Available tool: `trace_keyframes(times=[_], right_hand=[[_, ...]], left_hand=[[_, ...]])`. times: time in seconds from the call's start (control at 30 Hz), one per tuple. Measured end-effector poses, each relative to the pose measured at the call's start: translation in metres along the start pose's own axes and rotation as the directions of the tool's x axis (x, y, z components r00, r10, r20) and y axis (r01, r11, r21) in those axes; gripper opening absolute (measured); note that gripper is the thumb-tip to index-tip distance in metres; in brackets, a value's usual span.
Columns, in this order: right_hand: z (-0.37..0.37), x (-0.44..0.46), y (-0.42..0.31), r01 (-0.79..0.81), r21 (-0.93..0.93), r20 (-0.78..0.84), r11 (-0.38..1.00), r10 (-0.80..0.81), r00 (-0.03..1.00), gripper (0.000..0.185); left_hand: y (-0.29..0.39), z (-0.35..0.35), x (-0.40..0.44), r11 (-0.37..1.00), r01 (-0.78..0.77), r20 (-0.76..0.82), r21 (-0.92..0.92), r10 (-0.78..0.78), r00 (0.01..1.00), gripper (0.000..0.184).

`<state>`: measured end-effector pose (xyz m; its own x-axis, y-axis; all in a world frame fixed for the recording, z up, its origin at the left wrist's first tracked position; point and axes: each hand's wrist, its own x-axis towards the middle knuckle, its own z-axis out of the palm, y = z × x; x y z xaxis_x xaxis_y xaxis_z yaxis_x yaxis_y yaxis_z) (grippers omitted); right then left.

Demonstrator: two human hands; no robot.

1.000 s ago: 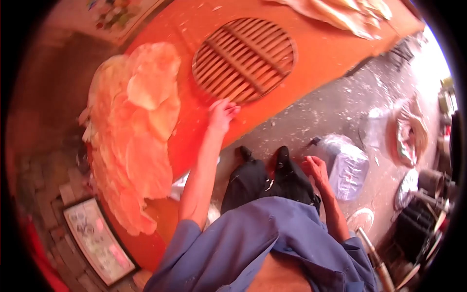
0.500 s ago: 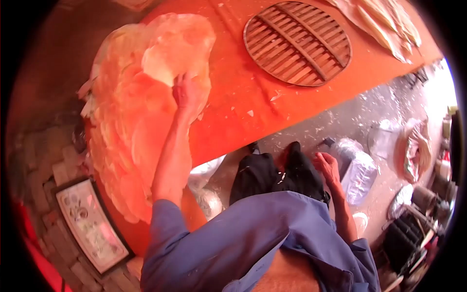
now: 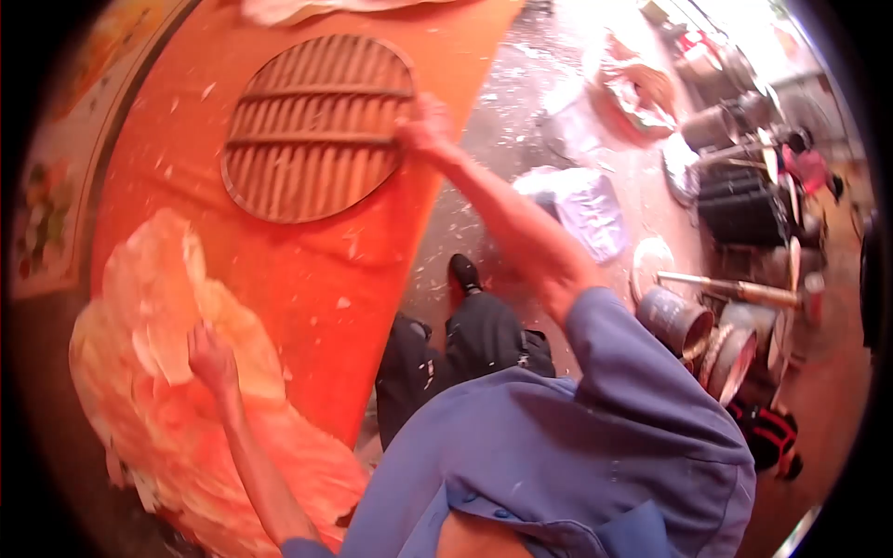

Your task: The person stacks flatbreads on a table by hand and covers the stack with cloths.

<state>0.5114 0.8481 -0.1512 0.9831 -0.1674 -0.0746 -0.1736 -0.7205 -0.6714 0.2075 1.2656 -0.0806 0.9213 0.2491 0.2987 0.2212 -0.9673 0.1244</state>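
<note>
A broad pile of thin pale sheets [image 3: 270, 437], tinted orange by the light, lies at the lower left on the orange-covered table [image 3: 307, 316]. My left hand [image 3: 212, 358] is over this pile, its fingers curled closed at the edge of a pale thin sheet [image 3: 153, 307]; the fingertips are partly hidden. Farther up the table lies a round slatted wooden rack [image 3: 316, 172] with two crossbars. My right hand [image 3: 426, 126] reaches across from the right, its fingers closed on the rim of this rack near the table edge.
More pale sheets [image 3: 316, 7] lie at the table's far end. On the floor to the right are a plastic-wrapped bundle [image 3: 591, 214], a lined basket [image 3: 637, 93], a metal bucket [image 3: 674, 321] and a black crate [image 3: 744, 200]. Small white scraps dot the table and floor.
My view has turned to the right. My right hand has gone from beside my leg up to the rack's rim and taken hold. My left hand stays at the sheet pile.
</note>
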Motion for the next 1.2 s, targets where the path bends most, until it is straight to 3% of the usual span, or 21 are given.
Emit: trace_keyframes(times=[0.07, 0.13, 0.2, 0.27, 0.33, 0.37, 0.4, 0.43, 0.47, 0.53, 0.6, 0.67, 0.73, 0.8, 0.87, 0.93, 1.0, 1.03, 1.1, 1.13, 1.2], right_hand=[[-0.025, 0.012, -0.017, -0.082, 0.000, 0.133, 0.997, 0.081, 0.988, 0.045], [-0.032, 0.011, -0.009, -0.101, -0.019, 0.139, 0.995, 0.103, 0.985, 0.044], [-0.040, -0.001, 0.003, -0.121, -0.038, 0.145, 0.992, 0.125, 0.981, 0.044], [-0.057, -0.026, 0.030, 0.053, -0.086, -0.004, 0.995, -0.053, 0.999, 0.047], [-0.056, -0.043, 0.087, 0.068, -0.108, -0.201, 0.992, -0.089, 0.976, 0.042], [-0.068, -0.048, 0.101, 0.061, -0.107, -0.203, 0.992, -0.082, 0.976, 0.042], [-0.079, -0.053, 0.116, -0.206, 0.422, 0.094, 0.883, 0.184, 0.978, 0.038], [-0.082, -0.065, 0.128, -0.532, 0.724, 0.468, 0.439, 0.254, 0.847, 0.034], [-0.086, -0.075, 0.130, -0.545, 0.730, 0.470, 0.412, 0.276, 0.838, 0.034], [-0.096, -0.089, 0.134, -0.507, 0.854, 0.490, 0.119, 0.146, 0.859, 0.019], [-0.110, -0.090, 0.155, -0.465, 0.877, 0.446, 0.121, 0.154, 0.882, 0.019], [-0.124, -0.105, 0.196, -0.380, 0.860, 0.202, 0.341, 0.456, 0.867, 0.025], [-0.126, -0.128, 0.277, -0.284, 0.776, -0.040, 0.563, 0.494, 0.869, 0.026], [-0.132, -0.157, 0.352, -0.279, 0.825, -0.111, 0.492, 0.624, 0.774, 0.025], [-0.169, -0.183, 0.361, -0.256, 0.880, -0.149, 0.400, 0.744, 0.651, 0.021], [-0.172, -0.191, 0.405, -0.061, 0.942, -0.245, 0.331, 0.797, 0.552, 0.019], [-0.180, -0.200, 0.462, -0.268, 0.900, -0.213, 0.345, 0.882, 0.421, 0.014], [-0.182, -0.196, 0.478, -0.272, 0.901, -0.205, 0.339, 0.883, 0.422, 0.014], [-0.185, -0.188, 0.505, -0.199, 0.960, -0.178, 0.196, 0.979, 0.104, 0.017], [-0.185, -0.197, 0.521, -0.204, 0.961, -0.171, 0.189, 0.980, 0.105, 0.017], [-0.184, -0.231, 0.550, -0.603, 0.611, -0.356, 0.513, 0.858, 0.370, 0.024]], left_hand=[[0.045, -0.005, 0.007, 0.997, -0.073, 0.030, -0.028, 0.074, 0.997, 0.018], [0.082, -0.011, -0.005, 0.991, -0.110, 0.031, -0.078, 0.113, 0.993, 0.017], [0.097, -0.005, -0.015, 0.988, -0.084, 0.131, -0.132, 0.101, 0.986, 0.014], [0.103, 0.003, -0.024, 0.983, -0.092, 0.076, -0.157, 0.105, 0.992, 0.012], [0.112, 0.004, -0.030, 0.980, -0.094, 0.024, -0.177, 0.099, 0.995, 0.011], [0.120, 0.005, -0.033, 0.977, -0.088, 0.002, -0.192, 0.090, 0.996, 0.011], [0.128, 0.008, -0.034, 0.975, -0.083, -0.020, -0.208, 0.080, 0.997, 0.010], [0.128, 0.009, -0.032, 0.974, -0.107, 0.000, -0.200, 0.109, 0.994, 0.010], [0.129, 0.014, -0.031, 0.978, -0.111, 0.066, -0.177, 0.124, 0.990, 0.009], [0.142, 0.018, -0.022, 0.979, -0.142, 0.152, -0.145, 0.164, 0.975, 0.009], [0.172, 0.027, -0.012, 0.974, -0.091, 0.202, -0.207, 0.134, 0.970, 0.009], [0.181, 0.028, -0.006, 0.975, -0.120, 0.232, -0.187, 0.162, 0.959, 0.008], [0.188, 0.031, -0.005, 0.966, -0.146, 0.231, -0.214, 0.195, 0.953, 0.006], [0.193, 0.036, -0.007, 0.970, -0.168, 0.222, -0.173, 0.205, 0.953, 0.006], [0.195, 0.037, -0.011, 0.975, -0.184, 0.213, -0.123, 0.207, 0.955, 0.007], [0.196, 0.037, -0.013, 0.970, -0.213, 0.121, -0.117, 0.227, 0.966, 0.008], [0.198, 0.035, -0.017, 0.976, -0.200, 0.148, -0.082, 0.210, 0.966, 0.008], [0.198, 0.034, -0.018, 0.981, -0.187, 0.172, -0.055, 0.194, 0.966, 0.008], [0.197, 0.034, -0.017, 0.976, -0.217, 0.165, -0.021, 0.217, 0.962, 0.007], [0.198, 0.033, -0.016, 0.969, -0.246, 0.157, 0.005, 0.242, 0.957, 0.007], [0.200, 0.036, -0.011, 0.973, -0.229, 0.159, -0.024, 0.230, 0.960, 0.007]])
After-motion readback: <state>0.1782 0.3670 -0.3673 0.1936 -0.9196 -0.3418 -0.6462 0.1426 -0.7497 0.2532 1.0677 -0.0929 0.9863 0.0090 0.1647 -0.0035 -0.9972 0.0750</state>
